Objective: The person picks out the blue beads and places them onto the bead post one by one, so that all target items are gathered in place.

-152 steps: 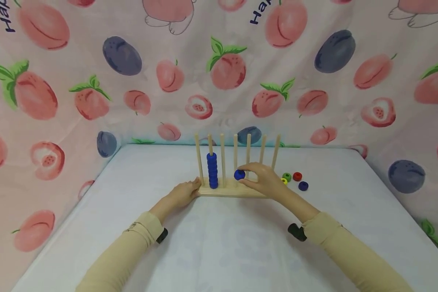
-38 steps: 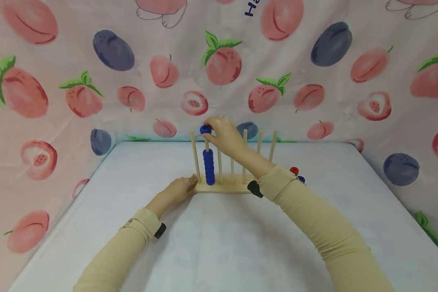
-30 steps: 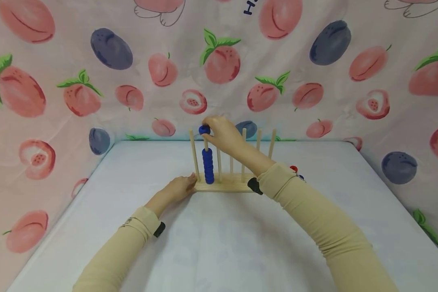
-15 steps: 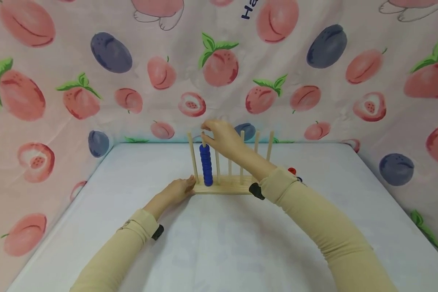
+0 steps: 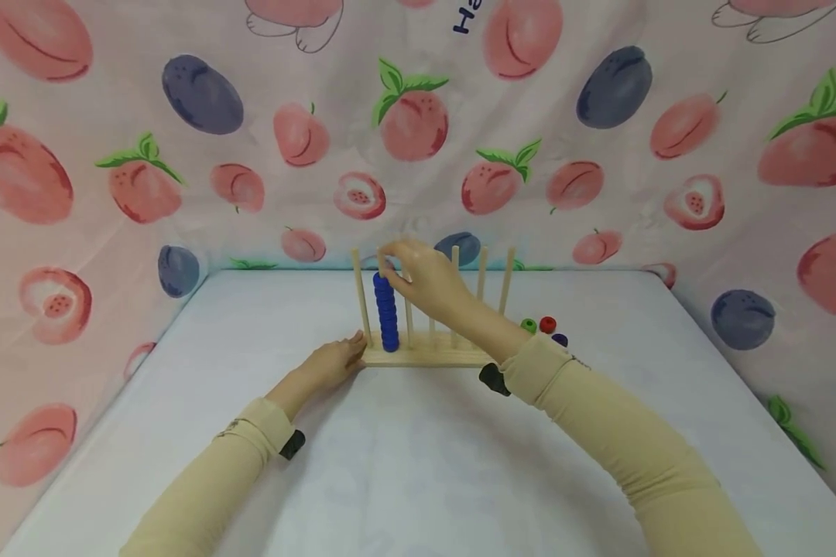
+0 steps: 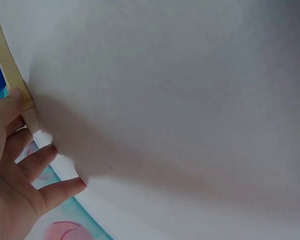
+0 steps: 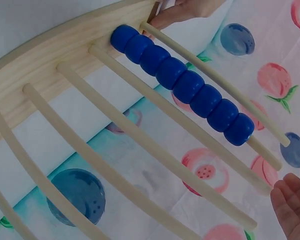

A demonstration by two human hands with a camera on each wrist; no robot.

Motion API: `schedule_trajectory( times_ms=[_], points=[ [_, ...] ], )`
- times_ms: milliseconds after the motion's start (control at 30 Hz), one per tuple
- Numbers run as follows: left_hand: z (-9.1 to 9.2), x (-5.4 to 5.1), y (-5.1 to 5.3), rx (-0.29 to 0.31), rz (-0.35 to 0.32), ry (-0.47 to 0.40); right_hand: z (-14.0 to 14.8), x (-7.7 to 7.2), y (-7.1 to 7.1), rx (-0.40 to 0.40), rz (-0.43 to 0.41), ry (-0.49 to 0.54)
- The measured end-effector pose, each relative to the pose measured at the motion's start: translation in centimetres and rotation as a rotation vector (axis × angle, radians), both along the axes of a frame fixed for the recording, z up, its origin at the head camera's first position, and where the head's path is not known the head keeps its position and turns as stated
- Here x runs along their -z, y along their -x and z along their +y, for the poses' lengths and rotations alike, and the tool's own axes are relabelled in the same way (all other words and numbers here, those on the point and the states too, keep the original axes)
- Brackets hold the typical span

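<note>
A wooden bead rack (image 5: 435,357) with several upright pegs stands toward the back of the table. On its second peg from the left, a tall stack of blue beads (image 5: 386,313) reaches near the top, with a short tip of peg bare above it. My left hand (image 5: 329,363) grips the left end of the rack base; in the left wrist view the thumb lies on the wood (image 6: 12,65). My right hand (image 5: 432,282) is beside the top of the beaded peg, thumb and forefinger apart. The right wrist view shows its fingers (image 7: 289,202) holding nothing.
Right of the rack lie a green bead (image 5: 528,326), a red bead (image 5: 547,324) and a dark blue bead (image 5: 560,340), partly behind the right forearm. A fruit-printed cloth (image 5: 418,193) hangs behind the white table (image 5: 404,456).
The right hand carried a blue bead left and up to the second peg, then let it go; it now tops the stack. The left hand kept its grip on the rack.
</note>
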State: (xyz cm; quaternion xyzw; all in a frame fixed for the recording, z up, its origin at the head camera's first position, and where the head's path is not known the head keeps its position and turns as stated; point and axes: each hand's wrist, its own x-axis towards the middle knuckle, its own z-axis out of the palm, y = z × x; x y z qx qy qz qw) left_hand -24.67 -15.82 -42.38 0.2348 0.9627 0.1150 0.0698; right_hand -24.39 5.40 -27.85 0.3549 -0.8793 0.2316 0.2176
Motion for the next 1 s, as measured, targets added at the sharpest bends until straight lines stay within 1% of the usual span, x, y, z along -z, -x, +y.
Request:
schedule_trajectory(
  times_ms=[100,200,333,400,533,667,833,1000],
  points=[
    [0.0,0.3,0.0,0.009,0.000,-0.017,0.3,0.6,-0.4,0.012,-0.009,0.008],
    [0.1,0.6,0.1,0.012,-0.017,-0.014,0.6,1.2,-0.8,0.014,0.004,0.021],
    [0.0,0.7,0.2,0.011,-0.049,-0.001,1.1,2.1,-1.2,0.010,0.042,0.042],
    [-0.1,0.6,0.1,0.019,-0.050,0.001,1.4,2.7,-1.3,0.018,0.048,0.049],
    [-0.4,0.5,-0.1,0.025,-0.042,0.000,1.8,3.9,-1.7,0.020,0.012,0.031],
    [-0.7,0.3,-0.5,0.020,-0.038,-0.023,2.4,4.8,-2.0,-0.013,-0.010,0.006],
    [-0.8,0.1,-0.5,0.030,-0.033,-0.063,3.7,5.3,-2.5,-0.032,0.045,-0.003],
    [-1.1,-0.2,-0.4,0.039,-0.038,-0.064,4.7,5.6,-2.7,-0.060,0.130,0.001]
  ],
)
